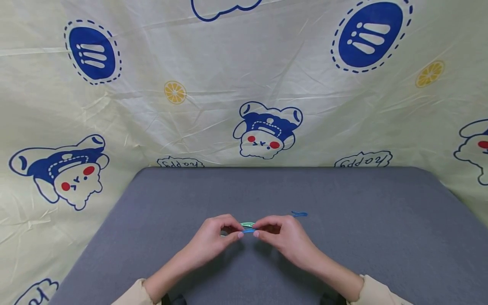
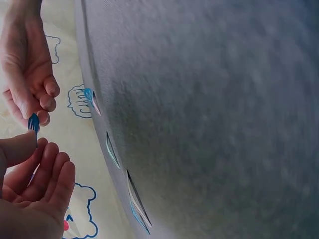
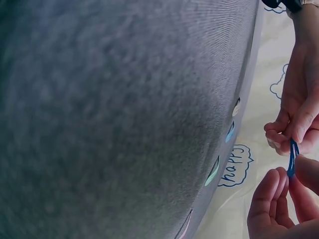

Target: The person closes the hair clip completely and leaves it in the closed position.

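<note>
Between my two hands stretches a blue band (image 1: 249, 231) of thin looped strands. My left hand (image 1: 218, 234) pinches one end of it between thumb and fingertips. At the other end the thumb and fingers of my right hand (image 1: 285, 233) pinch it, the two sets of fingertips only a short way apart. In the right wrist view the blue band (image 3: 293, 158) shows as several narrow strands meeting at one end. Just behind the hands lies a green band (image 1: 248, 224) on the grey table. Beyond my right hand is another blue band (image 1: 300, 214).
The grey table (image 1: 343, 195) reaches back to a printed cloth (image 1: 213, 127) with cartoon figures. In the left wrist view, a pale band (image 2: 135, 194) and a pink band (image 2: 96, 104) also lie on the table, partly or wholly hidden by the hands in the head view.
</note>
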`<state>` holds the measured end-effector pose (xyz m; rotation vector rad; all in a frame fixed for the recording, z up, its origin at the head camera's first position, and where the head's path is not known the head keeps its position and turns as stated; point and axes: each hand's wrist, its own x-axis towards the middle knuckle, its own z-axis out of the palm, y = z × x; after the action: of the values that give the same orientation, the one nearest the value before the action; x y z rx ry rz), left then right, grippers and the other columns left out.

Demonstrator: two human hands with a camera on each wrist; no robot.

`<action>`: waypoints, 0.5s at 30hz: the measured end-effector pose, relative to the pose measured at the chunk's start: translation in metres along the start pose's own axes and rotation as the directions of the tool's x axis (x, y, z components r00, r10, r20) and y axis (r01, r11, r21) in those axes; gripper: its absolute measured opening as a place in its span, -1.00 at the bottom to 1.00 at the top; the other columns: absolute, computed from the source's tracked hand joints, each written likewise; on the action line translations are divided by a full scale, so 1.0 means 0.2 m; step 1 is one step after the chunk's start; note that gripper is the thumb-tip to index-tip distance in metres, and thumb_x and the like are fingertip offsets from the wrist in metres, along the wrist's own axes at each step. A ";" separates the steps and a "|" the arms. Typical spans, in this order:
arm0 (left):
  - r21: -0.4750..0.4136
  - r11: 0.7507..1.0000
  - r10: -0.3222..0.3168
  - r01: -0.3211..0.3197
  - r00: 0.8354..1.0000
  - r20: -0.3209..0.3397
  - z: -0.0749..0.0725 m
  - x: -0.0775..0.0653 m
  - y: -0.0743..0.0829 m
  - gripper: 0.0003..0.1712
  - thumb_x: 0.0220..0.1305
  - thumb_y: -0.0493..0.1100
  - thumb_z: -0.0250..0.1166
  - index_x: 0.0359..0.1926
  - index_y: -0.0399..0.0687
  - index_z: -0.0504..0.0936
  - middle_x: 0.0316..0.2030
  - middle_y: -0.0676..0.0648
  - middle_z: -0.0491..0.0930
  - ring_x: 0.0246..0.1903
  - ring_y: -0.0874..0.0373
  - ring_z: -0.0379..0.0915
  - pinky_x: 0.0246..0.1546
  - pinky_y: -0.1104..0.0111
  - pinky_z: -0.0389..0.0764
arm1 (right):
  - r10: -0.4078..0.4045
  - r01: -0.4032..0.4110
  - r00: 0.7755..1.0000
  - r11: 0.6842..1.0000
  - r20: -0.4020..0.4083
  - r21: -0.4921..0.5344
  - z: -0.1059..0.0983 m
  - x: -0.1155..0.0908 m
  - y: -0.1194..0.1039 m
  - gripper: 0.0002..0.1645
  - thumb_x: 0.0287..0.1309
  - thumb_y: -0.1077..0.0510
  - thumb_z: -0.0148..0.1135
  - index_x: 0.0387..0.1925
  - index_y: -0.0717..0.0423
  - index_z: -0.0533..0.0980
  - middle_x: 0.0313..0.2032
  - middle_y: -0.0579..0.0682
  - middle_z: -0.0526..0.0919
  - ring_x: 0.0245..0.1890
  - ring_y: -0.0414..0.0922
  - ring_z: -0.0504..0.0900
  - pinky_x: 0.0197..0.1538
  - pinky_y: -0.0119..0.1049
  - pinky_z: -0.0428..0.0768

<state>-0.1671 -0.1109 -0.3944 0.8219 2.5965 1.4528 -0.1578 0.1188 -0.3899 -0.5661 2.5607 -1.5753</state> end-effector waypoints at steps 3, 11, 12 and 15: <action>0.040 0.999 0.009 -0.009 1.000 0.017 0.00 0.01 -0.01 -0.93 0.26 -0.26 0.37 -0.23 -0.06 0.74 -0.33 0.21 0.60 -0.28 0.30 0.54 -0.13 0.33 0.57 | 0.014 -0.014 1.000 1.000 0.023 -0.003 0.00 0.01 0.01 -0.85 0.17 0.07 0.40 -0.20 -0.06 0.71 -0.31 -0.20 0.70 -0.34 -0.14 0.62 -0.31 -0.30 0.60; 0.122 0.991 0.054 -0.058 0.998 0.039 -0.02 0.03 -0.04 -0.94 0.24 -0.27 0.39 -0.25 -0.09 0.75 -0.37 0.22 0.56 -0.31 0.31 0.51 -0.21 0.37 0.57 | 0.030 -0.029 0.996 1.000 0.080 -0.007 0.01 0.05 0.03 -0.85 0.17 0.13 0.40 -0.20 0.00 0.70 -0.39 -0.17 0.68 -0.38 -0.14 0.61 -0.35 -0.30 0.59; 0.126 0.990 0.063 -0.067 0.997 0.040 -0.02 0.04 -0.04 -0.94 0.24 -0.27 0.39 -0.26 -0.10 0.75 -0.37 0.22 0.56 -0.31 0.31 0.51 -0.22 0.38 0.57 | 0.034 -0.033 0.996 0.999 0.083 -0.009 0.01 0.05 0.03 -0.86 0.17 0.15 0.40 -0.21 0.00 0.70 -0.40 -0.17 0.68 -0.39 -0.14 0.61 -0.36 -0.30 0.59; 0.145 0.985 0.087 -0.092 0.995 0.042 -0.02 0.04 -0.06 -0.95 0.23 -0.29 0.39 -0.27 -0.10 0.74 -0.38 0.20 0.55 -0.32 0.32 0.52 -0.24 0.40 0.58 | 0.035 -0.034 0.995 0.999 0.093 -0.014 0.02 0.06 0.03 -0.86 0.16 0.20 0.39 -0.21 0.02 0.69 -0.43 -0.15 0.68 -0.41 -0.15 0.61 -0.40 -0.32 0.57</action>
<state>-0.1804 -0.1141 -0.4000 0.9837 2.6981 1.2658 -0.1695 0.1138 -0.3956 -0.5788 2.5003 -1.4869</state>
